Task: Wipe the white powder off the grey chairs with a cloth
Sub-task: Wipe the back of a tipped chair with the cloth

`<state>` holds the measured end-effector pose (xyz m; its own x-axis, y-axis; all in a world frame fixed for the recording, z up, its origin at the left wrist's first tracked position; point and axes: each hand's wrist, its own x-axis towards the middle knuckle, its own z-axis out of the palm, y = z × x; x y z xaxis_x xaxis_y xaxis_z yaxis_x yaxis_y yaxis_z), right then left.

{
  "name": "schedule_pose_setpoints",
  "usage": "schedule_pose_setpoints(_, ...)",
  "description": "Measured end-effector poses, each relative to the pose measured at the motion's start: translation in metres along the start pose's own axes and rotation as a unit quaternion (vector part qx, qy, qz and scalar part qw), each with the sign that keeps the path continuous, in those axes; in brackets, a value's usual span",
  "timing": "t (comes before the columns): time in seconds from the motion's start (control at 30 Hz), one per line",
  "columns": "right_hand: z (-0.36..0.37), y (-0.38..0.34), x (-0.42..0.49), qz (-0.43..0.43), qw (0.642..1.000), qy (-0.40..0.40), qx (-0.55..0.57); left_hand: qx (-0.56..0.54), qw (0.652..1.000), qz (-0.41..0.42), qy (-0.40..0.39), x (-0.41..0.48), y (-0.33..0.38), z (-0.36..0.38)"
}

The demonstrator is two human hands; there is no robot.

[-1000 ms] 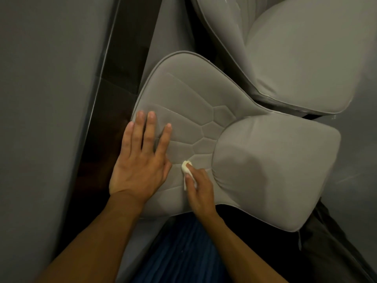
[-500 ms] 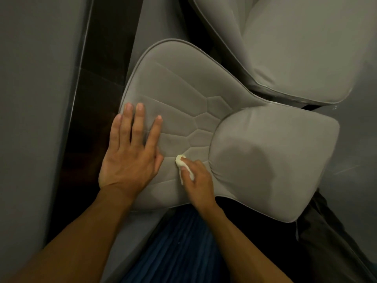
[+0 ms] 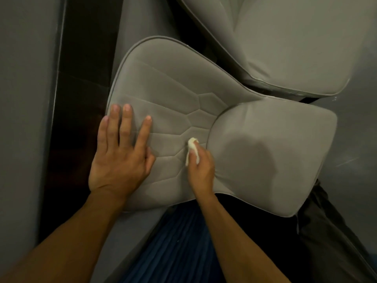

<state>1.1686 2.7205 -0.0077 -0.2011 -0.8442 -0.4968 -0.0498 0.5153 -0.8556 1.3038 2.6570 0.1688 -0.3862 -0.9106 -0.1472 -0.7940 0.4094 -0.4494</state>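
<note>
A grey upholstered chair with stitched hexagon seams fills the middle of the view, its padded seat bulging to the right. My left hand lies flat, fingers spread, on the quilted backrest's left edge. My right hand pinches a small wadded white cloth and presses it onto the seams where backrest meets seat. A second grey chair stands at the upper right, with faint white specks along its lower rim.
A grey wall and a dark vertical strip close off the left side. Blue pleated fabric and dark clothing lie below the chair. Grey floor shows at the right.
My right hand has slid the cloth up and to the right along the seams, closer to the seat. My left hand keeps its flat hold on the backrest.
</note>
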Motion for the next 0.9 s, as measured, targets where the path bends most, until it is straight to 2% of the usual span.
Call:
schedule_pose_setpoints(0.13,0.018,0.025,0.027,0.124,0.990,-0.055,0.027,0.004,1.000,-0.001,-0.005,0.000,-0.001,0.001)
schedule_pose_setpoints(0.23,0.018,0.041,0.045,0.257,0.966,-0.004,0.039,0.001,1.000,0.000,-0.001,0.000,0.000,0.002)
schedule_pose_setpoints(0.27,0.016,0.038,0.048,0.262,0.964,0.025,0.043,0.001,1.000,-0.001,0.000,-0.001,0.000,0.002)
schedule_pose_setpoints(0.33,0.016,0.019,0.050,0.158,0.985,0.062,0.043,0.006,1.000,-0.001,0.003,-0.001,0.000,0.003)
schedule_pose_setpoints(0.4,0.022,-0.003,0.037,0.017,0.999,0.032,0.022,0.008,1.000,-0.001,0.000,0.000,0.000,0.003)
schedule_pose_setpoints(0.43,0.028,-0.005,0.030,-0.010,1.000,0.018,0.018,0.008,1.000,0.000,-0.003,0.000,-0.001,0.003)
schedule_pose_setpoints(0.5,0.032,0.006,0.026,0.042,0.998,0.011,0.034,0.009,1.000,0.002,0.000,0.000,-0.001,0.003)
schedule_pose_setpoints(0.6,0.019,0.044,0.037,0.215,0.976,-0.035,-0.006,0.005,1.000,0.002,0.010,-0.001,-0.001,0.005)
schedule_pose_setpoints(0.67,0.002,0.057,0.044,0.246,0.966,-0.058,-0.056,0.003,1.000,0.001,0.011,0.000,-0.001,0.006)
schedule_pose_setpoints(0.73,-0.005,0.056,0.043,0.202,0.977,-0.033,-0.064,0.007,1.000,-0.002,0.008,0.000,-0.001,0.006)
schedule_pose_setpoints(0.8,-0.003,0.046,0.034,0.109,0.993,0.011,-0.042,0.009,1.000,0.001,0.005,0.000,-0.001,0.006)
schedule_pose_setpoints(0.87,0.011,0.039,0.022,0.027,0.999,0.007,-0.044,0.007,1.000,0.002,0.002,-0.001,-0.002,0.005)
schedule_pose_setpoints(0.9,0.018,0.040,0.018,0.023,0.998,-0.005,-0.054,0.007,1.000,0.001,0.002,0.000,-0.002,0.006)
